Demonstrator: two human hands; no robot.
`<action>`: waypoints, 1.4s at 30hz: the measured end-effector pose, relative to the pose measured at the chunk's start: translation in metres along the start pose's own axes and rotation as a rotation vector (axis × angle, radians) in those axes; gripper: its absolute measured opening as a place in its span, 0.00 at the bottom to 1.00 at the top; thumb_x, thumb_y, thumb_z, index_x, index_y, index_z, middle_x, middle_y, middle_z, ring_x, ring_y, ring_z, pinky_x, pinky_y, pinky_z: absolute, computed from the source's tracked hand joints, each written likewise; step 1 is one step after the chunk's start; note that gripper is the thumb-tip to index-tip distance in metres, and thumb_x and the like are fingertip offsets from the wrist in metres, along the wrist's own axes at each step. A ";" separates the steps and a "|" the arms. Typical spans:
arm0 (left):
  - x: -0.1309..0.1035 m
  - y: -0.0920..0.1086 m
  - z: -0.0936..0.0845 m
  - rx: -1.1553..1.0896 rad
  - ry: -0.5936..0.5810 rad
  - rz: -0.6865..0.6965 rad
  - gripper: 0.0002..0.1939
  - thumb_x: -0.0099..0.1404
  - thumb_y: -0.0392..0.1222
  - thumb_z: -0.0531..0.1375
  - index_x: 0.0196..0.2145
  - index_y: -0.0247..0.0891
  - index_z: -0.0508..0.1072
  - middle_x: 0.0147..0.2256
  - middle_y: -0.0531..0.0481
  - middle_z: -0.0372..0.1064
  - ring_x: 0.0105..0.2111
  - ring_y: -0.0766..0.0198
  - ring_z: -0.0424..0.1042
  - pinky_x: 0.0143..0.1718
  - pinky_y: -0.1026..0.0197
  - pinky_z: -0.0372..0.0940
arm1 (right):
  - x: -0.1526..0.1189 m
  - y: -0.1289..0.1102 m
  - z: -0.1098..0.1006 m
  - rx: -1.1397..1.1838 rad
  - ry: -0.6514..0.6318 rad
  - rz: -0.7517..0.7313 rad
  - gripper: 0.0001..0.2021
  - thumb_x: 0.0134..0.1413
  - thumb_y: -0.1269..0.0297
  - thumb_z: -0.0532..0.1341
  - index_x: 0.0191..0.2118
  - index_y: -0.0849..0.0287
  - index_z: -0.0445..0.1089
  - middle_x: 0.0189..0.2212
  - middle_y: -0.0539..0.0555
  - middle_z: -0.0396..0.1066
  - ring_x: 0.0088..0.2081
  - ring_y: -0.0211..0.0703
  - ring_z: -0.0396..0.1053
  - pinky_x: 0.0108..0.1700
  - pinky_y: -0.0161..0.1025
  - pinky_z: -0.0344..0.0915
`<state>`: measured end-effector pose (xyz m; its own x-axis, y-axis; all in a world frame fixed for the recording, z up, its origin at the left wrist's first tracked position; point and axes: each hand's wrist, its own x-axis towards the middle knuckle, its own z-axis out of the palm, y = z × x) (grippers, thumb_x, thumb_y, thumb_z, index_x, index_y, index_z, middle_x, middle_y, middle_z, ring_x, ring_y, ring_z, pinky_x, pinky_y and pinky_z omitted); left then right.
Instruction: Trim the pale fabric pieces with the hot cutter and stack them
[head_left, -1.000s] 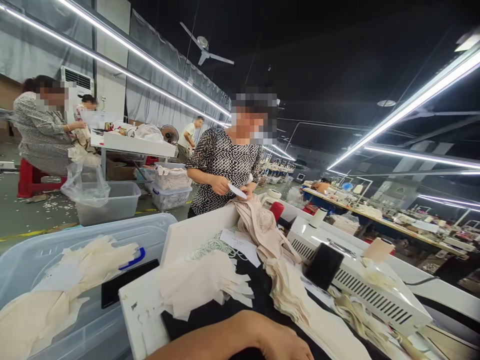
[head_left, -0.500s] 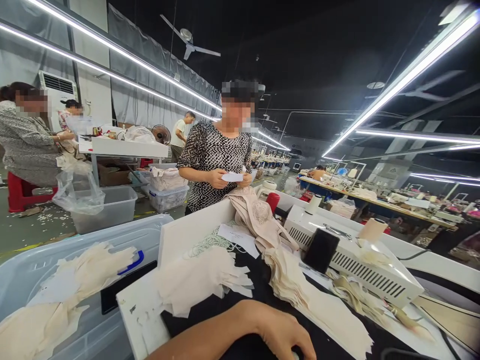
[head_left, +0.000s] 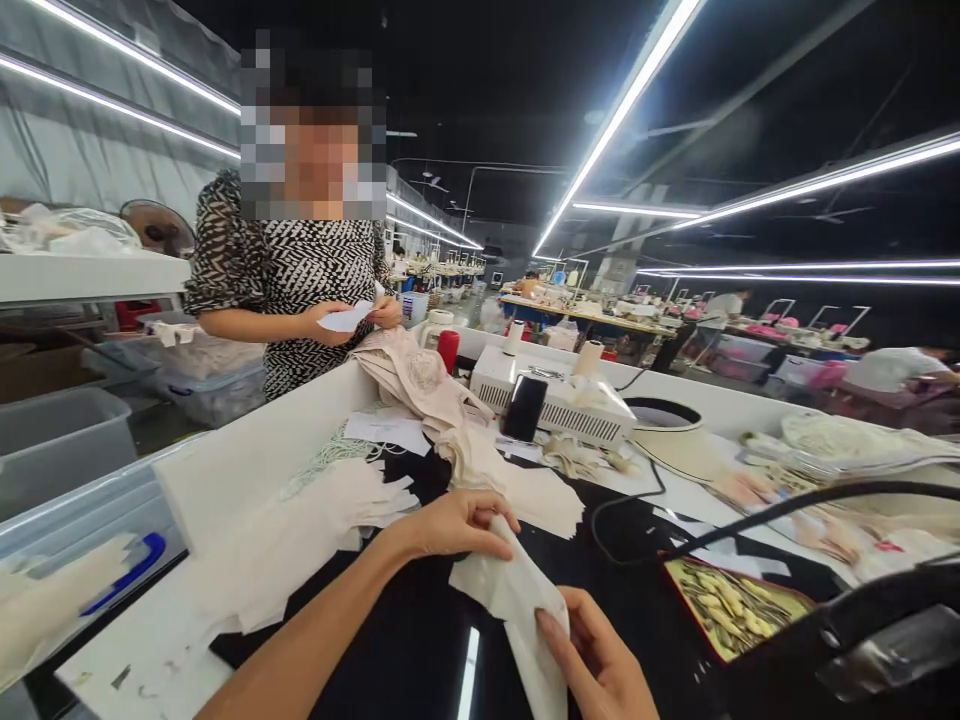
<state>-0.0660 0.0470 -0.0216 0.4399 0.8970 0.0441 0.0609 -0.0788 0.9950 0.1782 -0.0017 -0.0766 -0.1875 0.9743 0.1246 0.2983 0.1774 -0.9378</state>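
Note:
A pale cream fabric piece [head_left: 517,590] stretches between my two hands above the glossy black tabletop [head_left: 405,630]. My left hand [head_left: 461,525] pinches its upper end between thumb and fingers. Lower down on the right, my right hand [head_left: 596,655] grips the fabric's edge, thumb on top and fingers behind. Just beyond my left hand lies a stack of cream fabric pieces [head_left: 540,495]. Another fanned stack of cut pieces [head_left: 300,530] rests to the left, beside pale green cord [head_left: 330,450] and a printed white paper [head_left: 386,430].
A co-worker [head_left: 322,270] stands across the table holding a white paper [head_left: 345,318]. A white vented machine [head_left: 562,390] stands at the back with a phone [head_left: 525,408] against it. At right are a tray of small yellowish pieces [head_left: 735,605] and a black machine arm [head_left: 847,620].
My view has swung right and nearer the table. My left hand, earlier low over the tabletop, now holds a fabric piece. My right hand has come into view, also gripping it.

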 end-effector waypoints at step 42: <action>-0.074 0.034 -0.023 -0.034 0.329 -0.287 0.31 0.48 0.62 0.78 0.36 0.38 0.71 0.27 0.57 0.70 0.23 0.71 0.66 0.21 0.70 0.64 | 0.041 -0.008 0.029 -0.032 -0.215 -0.082 0.20 0.59 0.39 0.63 0.36 0.52 0.73 0.25 0.46 0.67 0.29 0.42 0.64 0.33 0.36 0.60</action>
<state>-0.1169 -0.0117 0.0111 0.1002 0.9717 -0.2138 0.1071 0.2031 0.9733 0.1414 0.0333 -0.0734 -0.4062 0.9052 0.1250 0.3029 0.2624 -0.9162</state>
